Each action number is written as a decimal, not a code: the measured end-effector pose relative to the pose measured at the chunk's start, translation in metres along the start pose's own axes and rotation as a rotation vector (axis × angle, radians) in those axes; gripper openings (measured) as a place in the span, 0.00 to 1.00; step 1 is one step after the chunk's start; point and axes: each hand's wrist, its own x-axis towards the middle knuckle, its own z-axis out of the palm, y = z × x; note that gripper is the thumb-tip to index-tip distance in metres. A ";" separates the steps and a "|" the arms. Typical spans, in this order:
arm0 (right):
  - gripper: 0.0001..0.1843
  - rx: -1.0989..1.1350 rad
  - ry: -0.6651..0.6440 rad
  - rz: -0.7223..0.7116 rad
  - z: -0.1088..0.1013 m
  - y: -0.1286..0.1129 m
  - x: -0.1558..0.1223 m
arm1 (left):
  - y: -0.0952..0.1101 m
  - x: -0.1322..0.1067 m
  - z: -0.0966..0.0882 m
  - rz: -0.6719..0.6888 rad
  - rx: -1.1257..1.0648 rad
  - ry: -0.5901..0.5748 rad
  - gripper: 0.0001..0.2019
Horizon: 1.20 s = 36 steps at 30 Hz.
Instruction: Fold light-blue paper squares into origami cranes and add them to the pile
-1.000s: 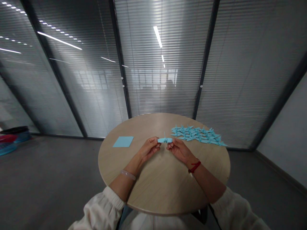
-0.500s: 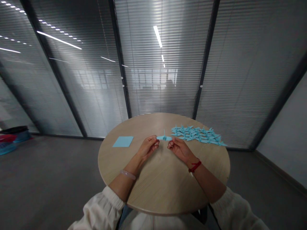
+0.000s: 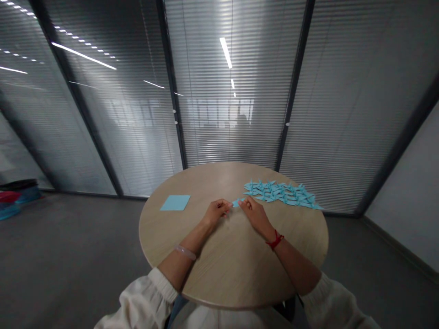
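Observation:
Between my hands, over the middle of the table, is a small folded light-blue paper crane (image 3: 236, 202). My left hand (image 3: 216, 212) pinches its left end with thumb and forefinger, the other fingers curled in. My right hand (image 3: 253, 213) is closed on its right side, fingertips partly covering the paper. Just beyond my right hand lie several finished blue paper cranes (image 3: 281, 191), set in close rows. A flat stack or sheet of blue square paper (image 3: 175, 203) lies left of my left hand.
The round wooden table (image 3: 219, 274) ends close to my body. Behind it stands a glass wall with blinds (image 3: 226, 137). A dark-rimmed blue and red container (image 3: 20, 192) is on the floor at far left.
My hands have come closer together and turned the paper crane. Its wings were spread level between my fingers; now less of it shows, and it sits slightly lower.

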 end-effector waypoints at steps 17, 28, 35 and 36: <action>0.13 -0.297 0.028 -0.115 0.000 0.001 -0.002 | -0.004 0.002 0.000 -0.023 0.004 0.028 0.21; 0.17 -0.764 -0.196 0.212 -0.042 0.016 0.050 | -0.006 -0.002 0.002 -0.032 0.008 0.007 0.18; 0.14 -0.843 -0.340 0.294 -0.045 0.028 0.081 | -0.015 0.002 0.002 -0.023 0.030 -0.019 0.15; 0.14 -0.852 -0.350 0.310 -0.044 0.030 0.083 | -0.016 0.002 0.002 -0.023 0.032 -0.025 0.14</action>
